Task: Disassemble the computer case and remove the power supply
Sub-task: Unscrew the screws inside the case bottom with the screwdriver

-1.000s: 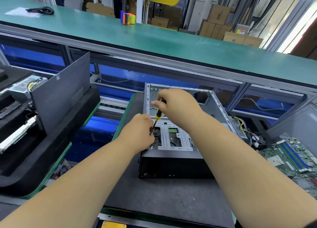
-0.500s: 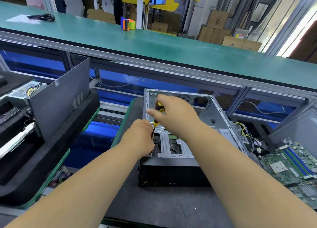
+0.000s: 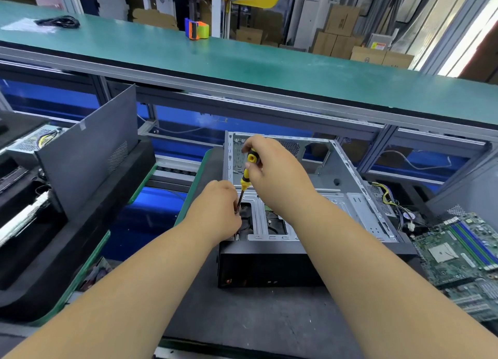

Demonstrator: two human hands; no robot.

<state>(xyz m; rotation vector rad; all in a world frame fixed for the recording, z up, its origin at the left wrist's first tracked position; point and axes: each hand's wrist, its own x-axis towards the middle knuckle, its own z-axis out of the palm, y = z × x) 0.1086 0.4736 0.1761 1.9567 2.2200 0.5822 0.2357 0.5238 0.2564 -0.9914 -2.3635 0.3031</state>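
Observation:
An open grey metal computer case [image 3: 347,186] with a black front lies on its side on the dark mat. My right hand [image 3: 275,175] grips a yellow-and-black screwdriver [image 3: 247,174], held nearly upright with its tip down at the case's near-left corner. My left hand [image 3: 218,210] is closed around the lower shaft of the screwdriver at that corner; what sits under its fingers is hidden. A power supply [image 3: 382,202] with yellow and black wires lies outside the case to its right.
A green motherboard [image 3: 466,253] lies at the right. A grey side panel [image 3: 89,148] stands upright at the left in a black tray [image 3: 80,237], with another power supply [image 3: 32,140] behind it. A green bench [image 3: 242,59] above carries a tape dispenser [image 3: 196,29] and a black cable [image 3: 58,22].
The screwdriver handle has turned in my right hand and shows more. Both hands stay at the case's near-left corner; the view has shifted slightly.

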